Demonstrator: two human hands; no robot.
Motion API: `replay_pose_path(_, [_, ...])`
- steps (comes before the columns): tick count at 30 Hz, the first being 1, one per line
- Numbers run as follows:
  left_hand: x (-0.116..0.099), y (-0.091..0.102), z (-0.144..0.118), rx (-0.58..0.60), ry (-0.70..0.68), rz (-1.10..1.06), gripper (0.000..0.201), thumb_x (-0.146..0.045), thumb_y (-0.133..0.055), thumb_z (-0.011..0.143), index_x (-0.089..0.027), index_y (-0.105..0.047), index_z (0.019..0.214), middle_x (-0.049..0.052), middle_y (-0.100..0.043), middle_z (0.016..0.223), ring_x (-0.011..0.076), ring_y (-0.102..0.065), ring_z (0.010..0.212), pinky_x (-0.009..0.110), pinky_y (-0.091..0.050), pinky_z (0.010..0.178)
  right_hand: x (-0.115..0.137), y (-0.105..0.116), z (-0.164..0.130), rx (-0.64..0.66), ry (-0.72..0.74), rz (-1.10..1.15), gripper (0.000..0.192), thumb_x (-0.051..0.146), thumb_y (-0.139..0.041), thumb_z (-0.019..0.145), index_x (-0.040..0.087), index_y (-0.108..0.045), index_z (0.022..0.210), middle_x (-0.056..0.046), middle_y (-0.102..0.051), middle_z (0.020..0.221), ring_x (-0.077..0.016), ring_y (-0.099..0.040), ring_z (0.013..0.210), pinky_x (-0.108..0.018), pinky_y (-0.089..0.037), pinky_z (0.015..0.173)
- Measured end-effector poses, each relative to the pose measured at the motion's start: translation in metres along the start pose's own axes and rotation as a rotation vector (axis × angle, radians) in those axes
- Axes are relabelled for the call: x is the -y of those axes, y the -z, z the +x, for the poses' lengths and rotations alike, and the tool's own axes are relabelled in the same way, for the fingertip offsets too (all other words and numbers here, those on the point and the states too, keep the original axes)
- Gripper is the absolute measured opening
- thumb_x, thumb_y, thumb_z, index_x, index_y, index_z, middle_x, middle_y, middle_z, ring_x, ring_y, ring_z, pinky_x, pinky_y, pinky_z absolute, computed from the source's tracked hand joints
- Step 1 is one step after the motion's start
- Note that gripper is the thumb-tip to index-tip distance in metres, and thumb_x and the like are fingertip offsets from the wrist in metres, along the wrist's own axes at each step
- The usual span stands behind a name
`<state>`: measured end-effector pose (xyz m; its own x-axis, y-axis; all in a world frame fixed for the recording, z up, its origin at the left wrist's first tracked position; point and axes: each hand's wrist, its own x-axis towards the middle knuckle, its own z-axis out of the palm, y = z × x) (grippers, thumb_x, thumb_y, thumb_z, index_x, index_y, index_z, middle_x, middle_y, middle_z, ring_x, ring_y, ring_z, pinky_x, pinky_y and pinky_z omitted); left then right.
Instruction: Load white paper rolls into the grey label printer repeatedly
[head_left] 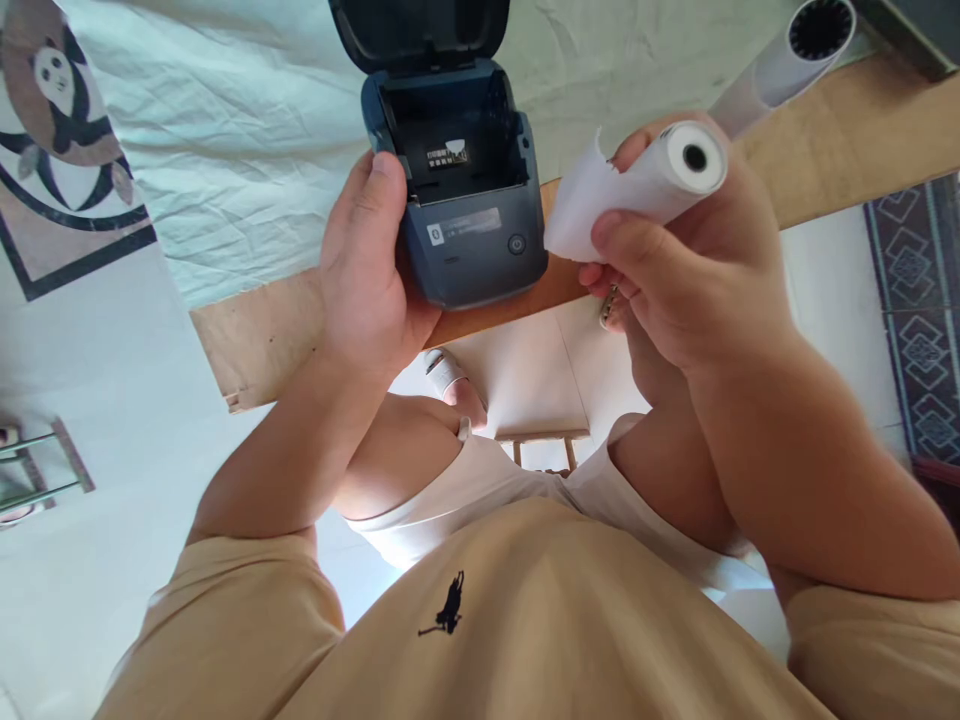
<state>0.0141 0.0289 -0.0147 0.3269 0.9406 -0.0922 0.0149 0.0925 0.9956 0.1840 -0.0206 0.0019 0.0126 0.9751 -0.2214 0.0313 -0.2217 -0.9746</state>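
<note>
A dark blue-grey label printer (480, 240) is held at its left side by my left hand (371, 250), thumb on the near edge of its bay. Its black lid (427, 30) stands raised, and the paper bay shows a small printed sticker inside with no roll in it. Just right of the printer, my right hand (697, 250) grips a white paper roll (660, 180) between thumb and fingers. A loose, torn-edged end of the paper hangs off the roll toward the printer. The roll's dark core hole faces up and right.
A wooden table (847, 140) carries a pale green cloth (247, 130). At the back right stands a white cylinder with a black ribbed top (821, 30), beside a dark flat object (915, 35). Below the table edge are my legs and a small wooden stool (544, 437).
</note>
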Motion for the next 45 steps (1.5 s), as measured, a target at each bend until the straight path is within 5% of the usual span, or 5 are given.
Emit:
replay_pose_path(7, [0.009, 0.015, 0.002, -0.154, -0.037, -0.189, 0.02, -0.032, -0.047, 0.077, -0.014, -0.055, 0.077, -0.001, -0.054, 0.068, 0.0083, -0.055, 0.068, 0.037, -0.051, 0.077, 0.003, -0.005, -0.003, -0.036, 0.036, -0.198, 0.03, 0.041, -0.045, 0.072, 0.017, -0.038, 0.09, 0.002, -0.043, 0.068, 0.0055, -0.042, 0.054, -0.008, -0.034, 0.05])
replay_pose_path(16, [0.012, 0.038, 0.005, -0.023, -0.137, 0.094, 0.028, -0.025, -0.05, 0.077, -0.016, -0.056, 0.103, 0.001, -0.062, 0.09, 0.0096, -0.055, 0.084, 0.026, -0.049, 0.082, -0.001, -0.006, -0.004, -0.052, 0.08, -0.305, 0.031, 0.042, -0.043, 0.074, 0.018, -0.039, 0.093, 0.002, -0.046, 0.077, 0.0075, -0.04, 0.062, -0.004, -0.034, 0.056])
replay_pose_path(27, [0.015, 0.036, 0.004, -0.142, -0.138, 0.199, 0.026, -0.032, -0.051, 0.075, -0.016, -0.062, 0.093, -0.001, -0.057, 0.069, 0.0032, -0.046, 0.062, 0.017, -0.042, 0.058, -0.006, -0.01, -0.002, -0.089, 0.056, -0.112, 0.034, 0.038, -0.036, 0.077, 0.028, -0.032, 0.109, 0.0, -0.042, 0.101, 0.0039, -0.047, 0.072, -0.007, -0.046, 0.058])
replay_pose_path(37, [0.011, 0.033, 0.003, -0.184, -0.177, 0.316, 0.028, -0.037, -0.049, 0.075, -0.012, -0.061, 0.076, -0.001, -0.044, 0.06, 0.0028, -0.038, 0.059, 0.019, -0.032, 0.055, -0.01, -0.006, 0.003, 0.008, 0.091, 0.016, 0.026, 0.028, -0.038, 0.074, 0.024, -0.034, 0.1, 0.001, -0.04, 0.084, 0.004, -0.043, 0.062, -0.011, -0.045, 0.054])
replay_pose_path(45, [0.029, 0.049, 0.005, -0.253, -0.363, 0.477, 0.043, -0.047, -0.046, 0.075, -0.019, -0.05, 0.107, 0.001, -0.058, 0.104, 0.0097, -0.053, 0.088, 0.028, -0.045, 0.077, -0.007, -0.007, -0.003, 0.02, 0.036, 0.0, 0.04, 0.034, -0.042, 0.074, 0.028, -0.028, 0.112, 0.0, -0.041, 0.102, -0.0004, -0.052, 0.079, -0.018, -0.053, 0.07])
